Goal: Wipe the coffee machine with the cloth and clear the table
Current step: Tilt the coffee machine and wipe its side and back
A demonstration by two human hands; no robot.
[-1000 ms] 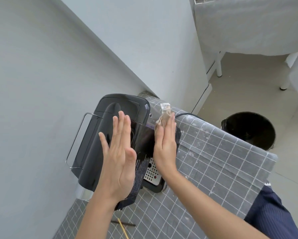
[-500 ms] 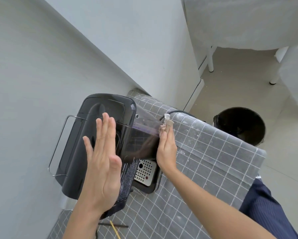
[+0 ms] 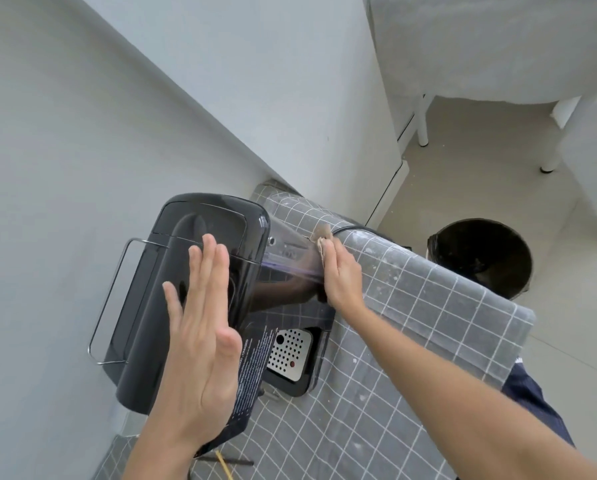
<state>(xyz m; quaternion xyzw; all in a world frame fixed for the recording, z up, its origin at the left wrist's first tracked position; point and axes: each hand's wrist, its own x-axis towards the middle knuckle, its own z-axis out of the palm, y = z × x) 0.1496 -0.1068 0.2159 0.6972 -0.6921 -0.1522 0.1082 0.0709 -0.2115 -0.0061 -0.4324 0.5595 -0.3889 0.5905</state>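
Note:
A glossy black coffee machine (image 3: 144,306) stands at the wall on a table with a grey checked tablecloth (image 3: 411,323). Its perforated metal drip tray (image 3: 286,351) shows at the front. My left hand (image 3: 200,341) lies flat and open against the machine's top and front, fingers straight. My right hand (image 3: 342,275) presses a small brownish cloth (image 3: 322,235) against the machine's right side, low down near the tabletop. Only a corner of the cloth sticks out past my fingertips; the rest is hidden under the hand.
A black round bin (image 3: 480,258) stands on the floor past the table's far edge. A black cable (image 3: 352,229) runs over the cloth-covered edge. Thin sticks, one yellow (image 3: 225,466), lie near the front. White covered furniture (image 3: 498,46) fills the far right.
My right hand has slid down the machine's right side with the cloth, from near the top to close to the tabletop. My left hand stays flat on the machine.

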